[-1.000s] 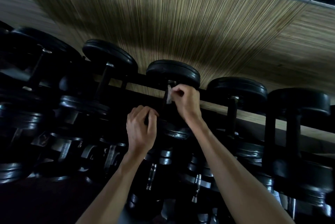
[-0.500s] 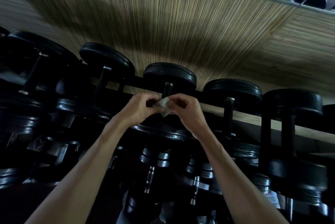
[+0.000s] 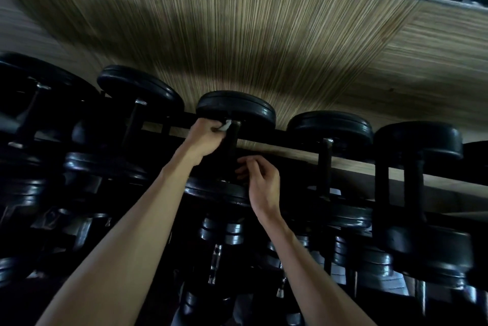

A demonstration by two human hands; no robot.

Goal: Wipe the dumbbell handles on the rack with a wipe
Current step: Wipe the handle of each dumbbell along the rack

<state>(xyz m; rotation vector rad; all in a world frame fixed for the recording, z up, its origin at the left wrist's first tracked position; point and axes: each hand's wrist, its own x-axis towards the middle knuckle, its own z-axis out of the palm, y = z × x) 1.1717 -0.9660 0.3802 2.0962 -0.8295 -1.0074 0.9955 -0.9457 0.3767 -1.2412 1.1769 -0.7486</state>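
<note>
Left hand [image 3: 204,138] pinching crumpled white wipe [image 3: 226,125] against dark cylindrical dumbbell handle [image 3: 233,141], right hand [image 3: 260,180] loosely curled, holding nothing

A gym: black dumbbells [image 3: 235,111] fill a rack [image 3: 285,138].

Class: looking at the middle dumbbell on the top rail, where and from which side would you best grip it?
Probably the bare handle between the two heads, from the front and right. The bar is narrow and the round heads are too wide to close fingers round. The left hand with the wipe already fills its upper left.
</note>
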